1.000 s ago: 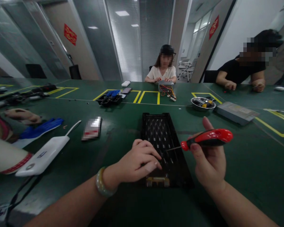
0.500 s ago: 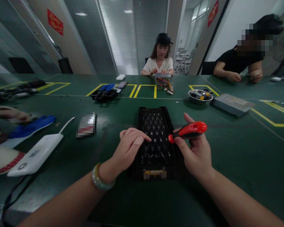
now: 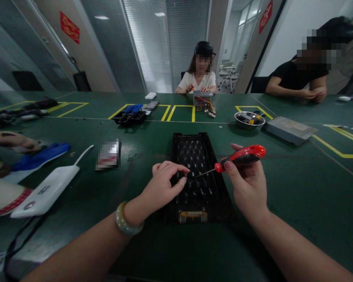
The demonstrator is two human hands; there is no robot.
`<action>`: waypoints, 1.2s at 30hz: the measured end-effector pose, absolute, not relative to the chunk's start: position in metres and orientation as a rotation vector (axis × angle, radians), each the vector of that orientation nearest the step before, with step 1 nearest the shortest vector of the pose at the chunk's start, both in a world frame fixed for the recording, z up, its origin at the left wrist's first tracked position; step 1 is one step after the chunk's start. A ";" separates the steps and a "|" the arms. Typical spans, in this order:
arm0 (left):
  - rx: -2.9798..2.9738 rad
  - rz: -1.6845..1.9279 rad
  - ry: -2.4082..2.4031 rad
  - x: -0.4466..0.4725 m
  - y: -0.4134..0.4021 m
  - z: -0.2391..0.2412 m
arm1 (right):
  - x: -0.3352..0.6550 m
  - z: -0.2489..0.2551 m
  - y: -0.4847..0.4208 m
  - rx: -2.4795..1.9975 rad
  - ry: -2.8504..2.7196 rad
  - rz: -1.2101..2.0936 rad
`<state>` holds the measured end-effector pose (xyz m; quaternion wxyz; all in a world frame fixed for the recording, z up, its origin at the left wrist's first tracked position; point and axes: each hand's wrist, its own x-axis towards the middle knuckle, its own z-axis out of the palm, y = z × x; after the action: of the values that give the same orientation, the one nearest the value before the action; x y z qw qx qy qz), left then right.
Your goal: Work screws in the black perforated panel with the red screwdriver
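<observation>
My right hand (image 3: 247, 182) grips a red-and-black screwdriver (image 3: 242, 156) by its handle. Its thin steel shaft points left, and the tip ends just short of my left hand (image 3: 163, 184). The curled fingers of my left hand rest over a black ventilated panel (image 3: 200, 156) lying flat on the green table. Whether those fingertips pinch something tiny is too small to tell. A brass-coloured fitting (image 3: 192, 217) sits at the panel's near end. A jade-like bangle (image 3: 128, 219) circles my left wrist.
On the left lie a white flat device with a cable (image 3: 45, 192), a pixelated packet (image 3: 108, 154) and blue gloves (image 3: 41, 162). A steel bowl of small parts (image 3: 249, 120) and a grey flat box (image 3: 290, 130) stand ahead right. Two seated people work across the table.
The screwdriver's shaft now shows clearly, with the tip pointing at my left fingertips. My right hand has shifted slightly up and right, and my left fingers have curled together.
</observation>
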<state>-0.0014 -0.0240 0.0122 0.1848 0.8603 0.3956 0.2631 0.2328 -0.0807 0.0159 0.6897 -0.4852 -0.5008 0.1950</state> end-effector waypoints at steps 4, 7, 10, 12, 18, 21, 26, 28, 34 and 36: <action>2.430 0.654 1.036 -0.002 -0.024 0.012 | 0.234 0.021 -0.077 -1.058 -0.978 0.400; 2.438 0.638 0.999 -0.001 -0.025 0.013 | 0.235 0.020 -0.075 -1.035 -0.927 0.425; 2.455 0.651 0.994 0.000 -0.025 0.013 | 0.235 0.019 -0.075 -1.024 -0.923 0.461; 2.462 0.653 0.994 0.000 -0.025 0.013 | 0.234 0.019 -0.077 -1.019 -0.937 0.444; 2.449 0.699 0.983 0.000 -0.025 0.014 | 0.232 0.023 -0.084 -0.990 -1.029 0.333; 2.484 0.644 0.904 0.001 -0.028 0.017 | 0.232 0.022 -0.088 -0.994 -1.121 0.249; 2.487 0.478 0.764 0.009 -0.041 0.028 | 0.235 0.020 -0.094 -1.007 -1.292 0.123; 2.457 0.424 0.738 0.014 -0.047 0.032 | 0.237 0.023 -0.096 -0.997 -1.340 0.057; 2.398 0.284 0.783 0.030 -0.056 0.036 | 0.240 0.031 -0.098 -0.984 -1.412 -0.028; 2.404 0.223 0.810 0.035 -0.057 0.038 | 0.242 0.031 -0.097 -0.981 -1.422 -0.015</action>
<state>0.0349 -0.0566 0.0376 0.2932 0.9025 0.3042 0.0836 0.2419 -0.0971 0.0313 0.6498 -0.4316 -0.6257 -0.0065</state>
